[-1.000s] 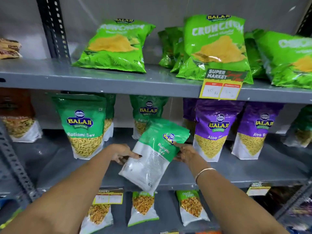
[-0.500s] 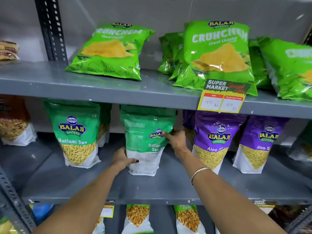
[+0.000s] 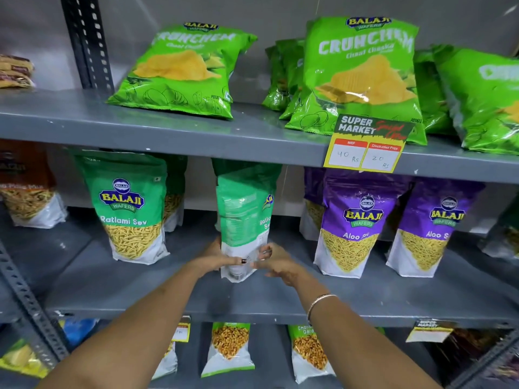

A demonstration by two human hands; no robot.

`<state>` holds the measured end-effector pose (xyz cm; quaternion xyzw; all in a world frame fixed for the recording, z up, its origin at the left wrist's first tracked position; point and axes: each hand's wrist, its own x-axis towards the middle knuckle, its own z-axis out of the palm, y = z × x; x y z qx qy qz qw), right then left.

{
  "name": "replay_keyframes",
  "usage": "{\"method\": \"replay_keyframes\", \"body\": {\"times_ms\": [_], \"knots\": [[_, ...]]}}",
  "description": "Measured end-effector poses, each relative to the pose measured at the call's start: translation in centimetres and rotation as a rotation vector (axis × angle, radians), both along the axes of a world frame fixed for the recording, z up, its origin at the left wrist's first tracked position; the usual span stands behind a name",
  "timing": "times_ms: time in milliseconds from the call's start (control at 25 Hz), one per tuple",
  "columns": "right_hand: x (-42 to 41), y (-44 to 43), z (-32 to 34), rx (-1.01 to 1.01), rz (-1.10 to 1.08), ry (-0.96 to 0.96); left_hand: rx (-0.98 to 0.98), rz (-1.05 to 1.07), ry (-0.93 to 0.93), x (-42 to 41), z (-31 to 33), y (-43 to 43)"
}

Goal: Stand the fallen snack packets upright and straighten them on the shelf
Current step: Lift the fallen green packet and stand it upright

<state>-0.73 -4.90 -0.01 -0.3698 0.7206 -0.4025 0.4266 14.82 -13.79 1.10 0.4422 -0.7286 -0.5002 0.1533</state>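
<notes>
A green and white Ratlami Sev packet (image 3: 243, 217) stands upright on the grey middle shelf (image 3: 365, 301), turned so that mostly its back and side face me. My left hand (image 3: 217, 256) grips its lower left edge. My right hand (image 3: 276, 262) touches its lower right edge with fingertips. Another Ratlami Sev packet (image 3: 127, 209) stands upright to the left, front facing out. Two purple Aloo Sev packets (image 3: 356, 220) (image 3: 432, 228) stand upright to the right. Another green packet stands behind the held one, mostly hidden.
On the top shelf (image 3: 140, 127), green Crunchem chip bags (image 3: 182, 71) (image 3: 362, 77) lean back. A price tag (image 3: 368, 143) hangs from that shelf's front edge. Brown-orange packets (image 3: 25, 186) stand far left. Smaller packets (image 3: 229, 349) fill the shelf below. A slotted upright (image 3: 28, 299) runs down the left.
The packet went from tilted in the air in front of the shelf to standing on it, then turned so its side faces me. Both hands slid down to its base.
</notes>
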Motion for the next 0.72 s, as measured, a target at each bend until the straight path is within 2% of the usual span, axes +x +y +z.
{"method": "replay_keyframes", "body": {"times_ms": [120,240,360,440,600,720], "knots": [[0.3,-0.3,-0.4,-0.049,0.071,-0.002,0.203,-0.096,-0.012,0.5,0.7,0.3],[1.1,-0.8,-1.1,-0.147,0.097,-0.071,0.265,-0.065,0.007,0.6,1.0,0.1],[1.6,-1.2,-1.4,-0.230,-0.041,-0.030,0.250,-0.028,0.045,0.6,1.1,0.0],[1.3,-1.0,-1.2,-0.198,-0.110,0.016,0.190,0.038,0.076,0.4,1.1,-0.1],[-1.7,-0.9,-1.6,-0.269,0.070,-0.039,0.027,0.189,0.140,-0.1,0.5,-1.3],[-4.0,-1.0,-1.0,-0.240,0.152,0.009,0.025,0.157,0.122,-0.5,0.6,-2.7]]}}
